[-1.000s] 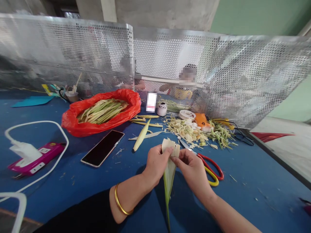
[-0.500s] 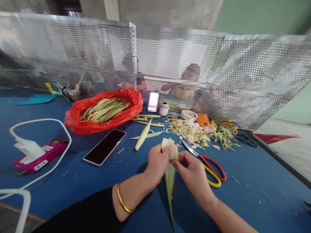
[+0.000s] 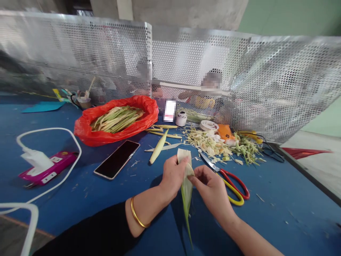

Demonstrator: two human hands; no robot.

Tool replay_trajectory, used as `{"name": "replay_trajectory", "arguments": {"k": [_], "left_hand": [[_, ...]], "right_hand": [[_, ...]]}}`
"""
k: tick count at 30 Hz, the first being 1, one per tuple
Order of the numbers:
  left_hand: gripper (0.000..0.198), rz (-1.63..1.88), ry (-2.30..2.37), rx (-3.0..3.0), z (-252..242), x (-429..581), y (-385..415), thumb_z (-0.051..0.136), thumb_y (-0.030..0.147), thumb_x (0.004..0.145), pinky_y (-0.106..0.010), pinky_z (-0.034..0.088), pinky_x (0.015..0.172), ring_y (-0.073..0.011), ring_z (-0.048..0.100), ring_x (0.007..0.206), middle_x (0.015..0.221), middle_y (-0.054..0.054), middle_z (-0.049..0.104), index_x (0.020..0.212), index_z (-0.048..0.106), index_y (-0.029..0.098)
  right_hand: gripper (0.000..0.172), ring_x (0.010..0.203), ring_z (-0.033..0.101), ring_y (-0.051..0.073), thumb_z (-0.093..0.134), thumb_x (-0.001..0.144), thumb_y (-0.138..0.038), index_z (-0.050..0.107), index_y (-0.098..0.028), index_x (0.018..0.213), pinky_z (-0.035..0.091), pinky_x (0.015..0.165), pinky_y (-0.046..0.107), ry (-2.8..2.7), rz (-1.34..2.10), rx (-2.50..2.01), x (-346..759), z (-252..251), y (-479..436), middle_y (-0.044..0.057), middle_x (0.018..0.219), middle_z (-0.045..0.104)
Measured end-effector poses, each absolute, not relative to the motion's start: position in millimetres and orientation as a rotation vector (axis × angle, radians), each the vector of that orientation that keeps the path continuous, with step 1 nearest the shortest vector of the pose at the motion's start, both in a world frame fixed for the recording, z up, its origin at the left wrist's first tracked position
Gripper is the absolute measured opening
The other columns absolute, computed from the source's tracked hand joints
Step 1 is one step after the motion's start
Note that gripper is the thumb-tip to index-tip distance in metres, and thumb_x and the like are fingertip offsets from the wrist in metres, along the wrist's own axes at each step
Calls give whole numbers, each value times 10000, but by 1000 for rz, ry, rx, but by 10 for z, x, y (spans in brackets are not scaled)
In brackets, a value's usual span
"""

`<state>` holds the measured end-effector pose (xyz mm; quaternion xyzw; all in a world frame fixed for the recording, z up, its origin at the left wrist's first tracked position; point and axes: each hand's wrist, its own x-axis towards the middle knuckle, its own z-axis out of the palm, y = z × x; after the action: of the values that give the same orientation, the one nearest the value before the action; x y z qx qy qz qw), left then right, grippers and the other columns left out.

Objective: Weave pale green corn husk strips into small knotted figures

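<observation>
A pale husk leaf, broad at the top and tapering to a long green tip, hangs between my two hands above the blue table. My left hand is closed on its upper part, thumb across the front. At the leaf's right edge, my right hand pinches a folded-over piece of it between thumb and fingers. Scissors with one red and one yellow handle lie just beyond my right hand, blades pointing up-left. Farther off, a pointed, pale yellow-green husk rests on the table next to a thin strip.
A red plastic bag holds many leaf strips. Near it lie a phone and a magenta power strip with a white cable. Trimmed scraps pile up right of centre. A perforated metal screen closes the back, with people behind it.
The folded flap at the leaf's top has shifted downward and right, showing more of the pale upper end. Both hands keep their grip; the view has moved slightly.
</observation>
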<state>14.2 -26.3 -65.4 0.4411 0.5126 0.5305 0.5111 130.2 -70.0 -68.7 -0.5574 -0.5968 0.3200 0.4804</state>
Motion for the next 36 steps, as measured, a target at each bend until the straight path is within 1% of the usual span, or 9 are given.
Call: {"name": "replay_trajectory", "arguments": {"k": [6, 9, 12, 16, 20, 23, 26, 31, 36], "left_hand": [[342, 1220, 1118, 997, -569, 170, -321, 656, 465, 714, -229, 372, 517, -111, 461, 535, 618, 0, 589, 748, 663, 125], [321, 1151, 1057, 957, -588, 200, -356, 697, 440, 678, -229, 375, 521, -107, 467, 530, 610, 2, 594, 737, 676, 124], [299, 1151, 1080, 956, -635, 216, -361, 696, 417, 674, -234, 390, 533, -122, 499, 556, 633, -11, 614, 739, 672, 126], [276, 1160, 1106, 959, -668, 213, -354, 683, 408, 674, -231, 374, 496, -119, 485, 524, 598, 2, 589, 712, 639, 138], [249, 1168, 1110, 975, -647, 205, -356, 669, 389, 675, -224, 360, 495, -113, 464, 525, 579, 20, 561, 682, 618, 146], [260, 1174, 1110, 1016, -625, 199, -349, 659, 399, 691, -235, 381, 529, -129, 486, 568, 625, 2, 596, 710, 635, 141], [267, 1214, 1160, 1126, -628, 190, -331, 623, 405, 729, -241, 385, 561, -143, 496, 616, 670, -14, 616, 738, 648, 140], [277, 1217, 1243, 1192, -681, 177, -308, 627, 426, 726, -225, 311, 509, -123, 429, 566, 587, 20, 527, 637, 590, 166], [323, 1250, 1195, 1105, -714, 180, -303, 681, 468, 678, -221, 314, 501, -121, 443, 560, 571, 21, 530, 618, 587, 165]], "right_hand": [[240, 519, 415, 122, 682, 746, -373, 550, -197, 650, 346, 468, 235, -1268, 843, -1328, 1348, -685, -648, -32, 571, 492], [258, 530, 421, 126, 691, 737, -398, 559, -191, 659, 356, 465, 237, -1221, 848, -1303, 1363, -677, -618, -24, 575, 502], [266, 543, 428, 126, 684, 752, -406, 566, -185, 665, 369, 482, 240, -1250, 860, -1290, 1363, -680, -610, -23, 582, 508], [255, 532, 404, 117, 647, 799, -377, 542, -196, 653, 354, 487, 236, -1328, 738, -1317, 1355, -678, -644, -39, 569, 480], [213, 559, 435, 126, 617, 821, -346, 556, -198, 679, 366, 520, 242, -1424, 605, -1327, 1351, -662, -676, -31, 597, 506], [205, 569, 441, 131, 635, 808, -366, 564, -199, 713, 371, 522, 243, -1416, 662, -1342, 1350, -667, -671, -33, 613, 508], [223, 549, 420, 125, 668, 784, -367, 551, -199, 696, 350, 497, 241, -1402, 735, -1365, 1344, -685, -667, -40, 600, 497], [228, 540, 413, 121, 652, 800, -371, 561, -197, 685, 341, 493, 238, -1391, 744, -1330, 1335, -691, -690, -40, 594, 498], [164, 585, 456, 142, 660, 783, -338, 585, -202, 729, 373, 526, 241, -1411, 735, -1335, 1327, -694, -694, -24, 625, 535]]}}
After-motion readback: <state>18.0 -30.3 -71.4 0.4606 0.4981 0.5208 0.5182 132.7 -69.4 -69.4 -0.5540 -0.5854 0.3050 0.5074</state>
